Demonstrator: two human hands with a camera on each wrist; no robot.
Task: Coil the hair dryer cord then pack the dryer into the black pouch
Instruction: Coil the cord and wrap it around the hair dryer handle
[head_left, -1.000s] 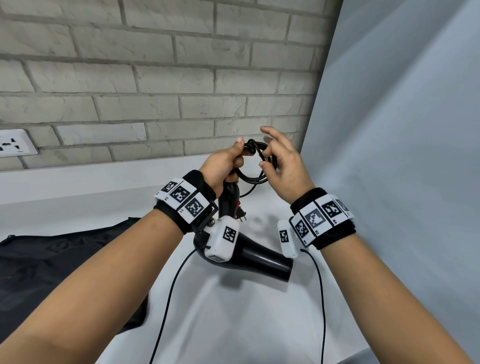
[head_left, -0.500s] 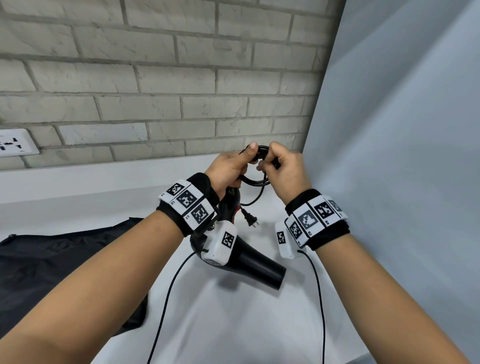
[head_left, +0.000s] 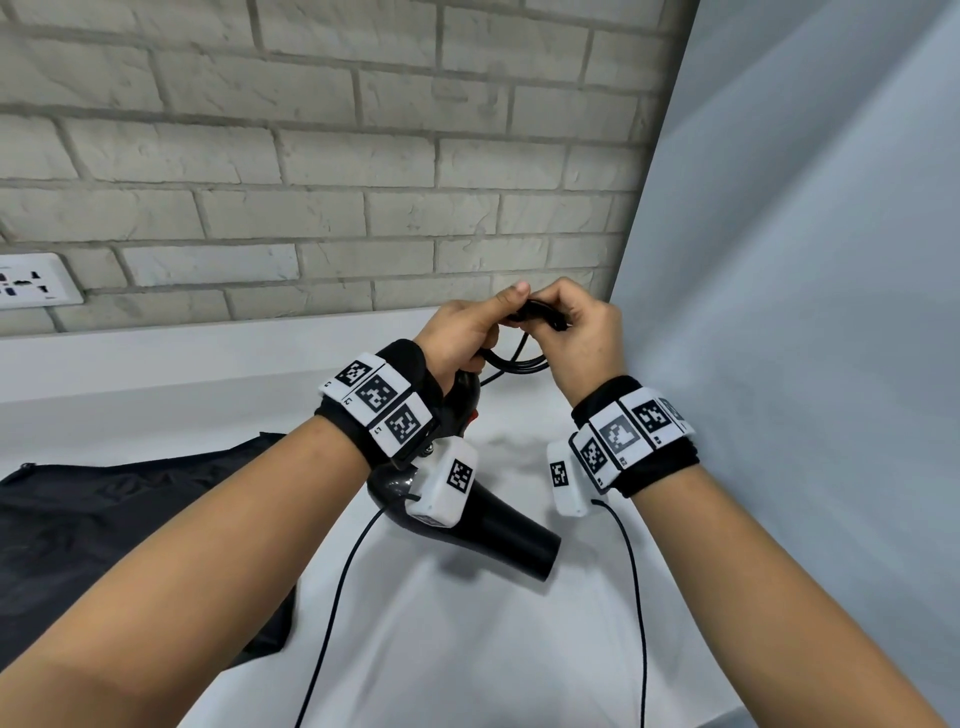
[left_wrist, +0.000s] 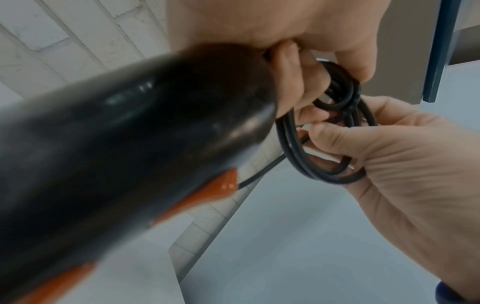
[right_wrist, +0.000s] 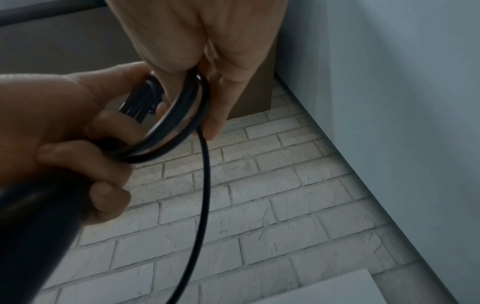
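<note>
Two hands are raised above the white countertop (head_left: 467, 649), meeting at about 12 o'clock from the hair dryer (head_left: 488, 525). The dryer's black handle is gripped by the left hand (head_left: 460, 338), whose lower fingers are curled round it while the thumb and forefinger pinch the coiled cord (head_left: 519, 361). The barrel is pointed down toward 4 o'clock, its open nozzle hanging clear of the counter surface. In the left wrist view an orange switch panel (left_wrist: 223, 185) is seen on the handle's underside.

The coil is clamped from the other side by the right hand (head_left: 584, 332), its fingers closed over several loops; in the right wrist view the loops (right_wrist: 179, 121) are seen pressed between thumb and fingers, with one loose strand hanging down out of the coil. The plug itself cannot be made out.

The black pouch (head_left: 78, 530) is spread flat at 9 o'clock from the dryer, well apart from the hands, partly covered by the left forearm; its near corner lies close to the counter's front edge. Between the pouch and the grey side panel (head_left: 805, 364) at 3 o'clock, bare white counter is left open beneath both wrists. The brick wall (head_left: 363, 156) closes off the 12 o'clock side just behind the hands, with a wall socket (head_left: 31, 280) at 10 o'clock. Two thin black leads are seen trailing from the wrist cameras toward 6 o'clock.
</note>
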